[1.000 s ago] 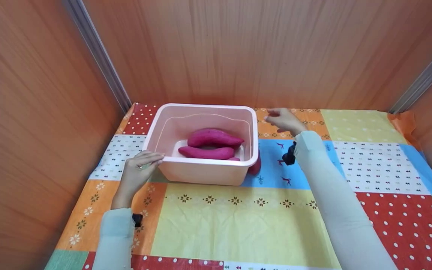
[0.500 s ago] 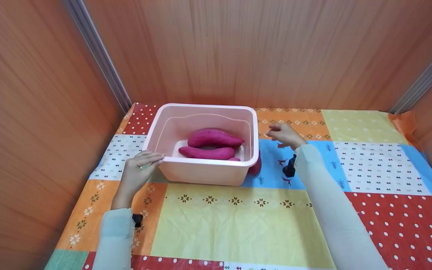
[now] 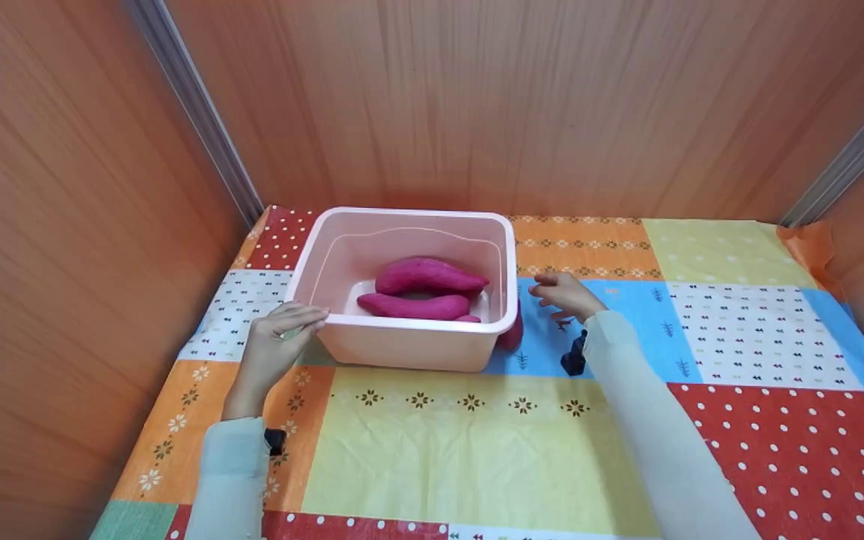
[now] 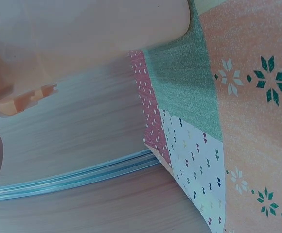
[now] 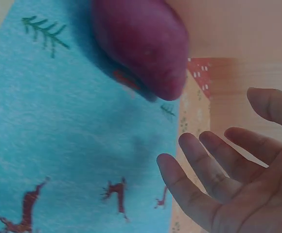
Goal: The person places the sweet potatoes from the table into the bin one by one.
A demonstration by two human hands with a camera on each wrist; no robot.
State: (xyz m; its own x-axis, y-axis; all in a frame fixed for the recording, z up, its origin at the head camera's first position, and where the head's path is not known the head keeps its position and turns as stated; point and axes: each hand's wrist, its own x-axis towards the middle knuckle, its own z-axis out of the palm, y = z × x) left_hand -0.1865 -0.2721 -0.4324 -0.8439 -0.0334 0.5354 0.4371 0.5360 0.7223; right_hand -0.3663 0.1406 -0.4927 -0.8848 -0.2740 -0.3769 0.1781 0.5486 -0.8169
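Observation:
A pale pink plastic tub (image 3: 406,343) stands on the patterned cloth, with several magenta sweet potatoes (image 3: 432,275) lying in it. My left hand (image 3: 276,341) pinches the tub's near left corner at the rim. One more sweet potato (image 3: 511,330) lies on the cloth against the tub's right side, partly hidden by it in the head view; the right wrist view shows its rounded end (image 5: 143,43). Just to the right of that one, my right hand (image 3: 567,295) hovers with fingers spread and nothing in them. A gap separates its fingertips (image 5: 167,165) from the sweet potato.
Wooden panels (image 3: 439,105) rise behind and on both sides, with metal strips at the corners. The patchwork cloth (image 3: 462,457) covers the table and bunches up at the far right corner (image 3: 807,251).
My right hand has come back toward me along the tub's right side, from near the far edge to beside the outer sweet potato. My left hand and the tub have stayed put.

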